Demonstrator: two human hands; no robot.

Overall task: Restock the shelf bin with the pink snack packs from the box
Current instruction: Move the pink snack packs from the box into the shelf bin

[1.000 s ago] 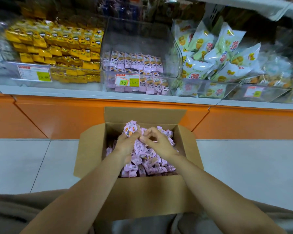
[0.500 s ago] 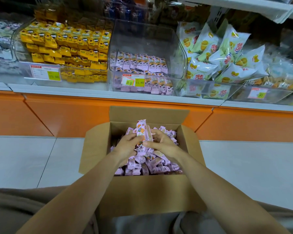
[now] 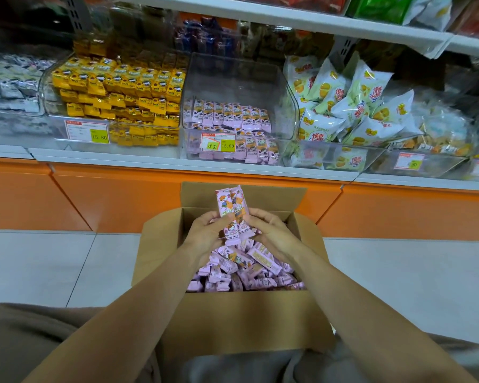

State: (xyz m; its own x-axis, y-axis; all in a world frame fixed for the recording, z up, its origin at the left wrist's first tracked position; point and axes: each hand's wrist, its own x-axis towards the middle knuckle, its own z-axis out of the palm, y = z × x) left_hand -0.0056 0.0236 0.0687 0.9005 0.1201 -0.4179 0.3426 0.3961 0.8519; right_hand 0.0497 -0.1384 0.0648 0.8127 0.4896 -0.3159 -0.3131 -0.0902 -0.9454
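- A bunch of pink snack packs (image 3: 231,214) stands upright at the centre of the frame, just above the open cardboard box (image 3: 244,319), clamped between both hands.
- The left hand (image 3: 205,237) grips the bunch from its left side, fingers curled round the lower half; the right hand (image 3: 274,236) grips it from the right side in the same way. The tops of the packs stick up above the fingers.
- Below the hands, loose pink packs (image 3: 244,272) fill the box in a jumbled heap; the wrists lie over the heap.
- The box sits low in the centre of the frame with its flaps open, the far flap upright.
- Straight above the box, in the upper middle of the frame, stands the clear shelf bin (image 3: 284,106), well apart from the hands. Rows of pink packs in the bin (image 3: 227,117) cover only its lower part, and a price tag (image 3: 219,142) sits on its front wall.
- Left of that bin is a bin of yellow packs (image 3: 116,92); to its right lie white and green bags (image 3: 351,106).
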